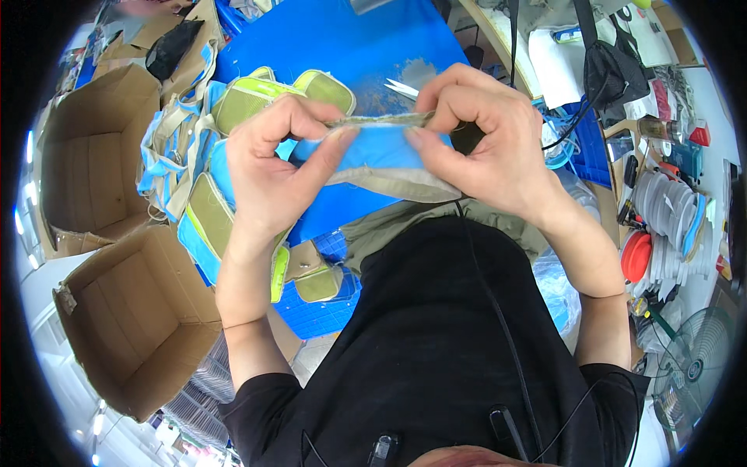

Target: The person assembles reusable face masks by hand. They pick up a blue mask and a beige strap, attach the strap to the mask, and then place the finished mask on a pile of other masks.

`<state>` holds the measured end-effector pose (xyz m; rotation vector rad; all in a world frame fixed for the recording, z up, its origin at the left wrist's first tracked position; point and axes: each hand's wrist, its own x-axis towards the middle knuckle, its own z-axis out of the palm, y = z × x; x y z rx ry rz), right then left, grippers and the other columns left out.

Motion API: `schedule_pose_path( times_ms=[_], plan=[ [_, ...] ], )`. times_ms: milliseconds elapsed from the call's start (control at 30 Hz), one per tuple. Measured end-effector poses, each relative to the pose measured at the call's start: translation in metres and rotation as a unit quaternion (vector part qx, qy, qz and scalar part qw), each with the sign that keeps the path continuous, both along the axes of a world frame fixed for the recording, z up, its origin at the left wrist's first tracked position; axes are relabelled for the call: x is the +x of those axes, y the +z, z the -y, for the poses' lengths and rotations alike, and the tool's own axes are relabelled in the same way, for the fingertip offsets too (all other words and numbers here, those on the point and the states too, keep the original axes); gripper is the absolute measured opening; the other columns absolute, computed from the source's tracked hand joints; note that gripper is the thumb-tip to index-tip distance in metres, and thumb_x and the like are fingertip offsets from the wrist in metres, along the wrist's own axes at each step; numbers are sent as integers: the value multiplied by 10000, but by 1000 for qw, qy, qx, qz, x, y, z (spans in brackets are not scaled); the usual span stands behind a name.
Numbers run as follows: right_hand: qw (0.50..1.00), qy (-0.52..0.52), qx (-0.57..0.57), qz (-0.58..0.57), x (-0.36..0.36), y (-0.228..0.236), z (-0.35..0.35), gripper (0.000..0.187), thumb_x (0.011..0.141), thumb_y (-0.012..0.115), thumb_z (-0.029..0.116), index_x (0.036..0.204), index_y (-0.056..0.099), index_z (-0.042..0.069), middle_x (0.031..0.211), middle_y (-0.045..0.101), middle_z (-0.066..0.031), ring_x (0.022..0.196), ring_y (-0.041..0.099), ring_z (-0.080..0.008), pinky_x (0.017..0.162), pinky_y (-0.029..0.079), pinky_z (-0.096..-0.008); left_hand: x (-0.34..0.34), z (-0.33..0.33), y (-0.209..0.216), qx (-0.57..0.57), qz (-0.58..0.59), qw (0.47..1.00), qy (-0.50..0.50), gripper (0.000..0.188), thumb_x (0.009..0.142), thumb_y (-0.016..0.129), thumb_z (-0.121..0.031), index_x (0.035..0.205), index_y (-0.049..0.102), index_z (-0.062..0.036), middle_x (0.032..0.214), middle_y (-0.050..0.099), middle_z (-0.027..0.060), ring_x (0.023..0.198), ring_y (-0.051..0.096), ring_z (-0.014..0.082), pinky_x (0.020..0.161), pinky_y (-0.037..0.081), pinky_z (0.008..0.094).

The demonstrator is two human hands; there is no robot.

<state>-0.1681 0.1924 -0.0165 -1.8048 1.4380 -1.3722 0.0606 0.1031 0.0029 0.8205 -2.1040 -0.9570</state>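
A blue and beige fabric piece [379,152] with a frayed upper edge is stretched between my two hands above the blue table. My left hand [284,159] pinches the left end of that edge between thumb and fingers. The right end is pinched the same way by my right hand [482,140]. Below the frayed edge, a beige strip hangs in a curve toward my lap. Close to my left hand lie olive pouches with lime-green trim [249,101]. White-bladed scissors [402,89] rest beyond the fabric, partly hidden behind my right hand.
The blue table [327,47] spreads out ahead. Blue and beige straps [175,148] pile up at its left. Two open cardboard boxes [97,179] stand farther left. Shelving at right holds white spools [665,202] and a red one [636,257]. A fan [695,366] stands at lower right.
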Motion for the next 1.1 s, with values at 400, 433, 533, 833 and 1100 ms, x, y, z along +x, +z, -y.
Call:
schedule_pose_path(
  times_ms=[400,433,533,833,1100],
  plan=[
    [998,6,26,52,-3,-3,0,248,776,786,98,694,573,0,759,638,-116,655,620,-272,586,461,-359,-4,-2,9,50,-4,999,-13,220,777,807,35,733,603,-32,838,732,73,740,644,92,698,501,241],
    [998,6,26,54,-3,-3,0,249,776,786,96,692,572,0,754,636,-116,650,616,-273,584,459,-360,-5,-2,10,47,-2,999,-14,221,778,809,34,733,603,-33,837,731,72,737,643,92,696,500,242],
    [999,24,13,39,-7,-3,2,234,789,782,99,738,577,-1,748,634,-111,640,614,-271,580,455,-358,-6,0,12,38,7,999,-18,222,779,811,31,735,603,-32,831,729,71,728,640,96,687,498,249],
    [957,193,199,82,-15,18,8,259,892,713,68,1145,706,14,694,538,21,618,470,-50,529,375,-266,-6,21,46,14,96,989,-110,238,780,808,33,725,583,-21,862,715,89,797,651,117,730,509,255],
    [852,220,290,377,4,18,13,280,969,680,58,1224,660,-57,998,738,-47,882,669,-51,785,530,-206,-11,75,61,134,124,959,-219,272,830,811,-31,814,542,-72,880,684,31,846,631,75,725,496,230]
  ],
)
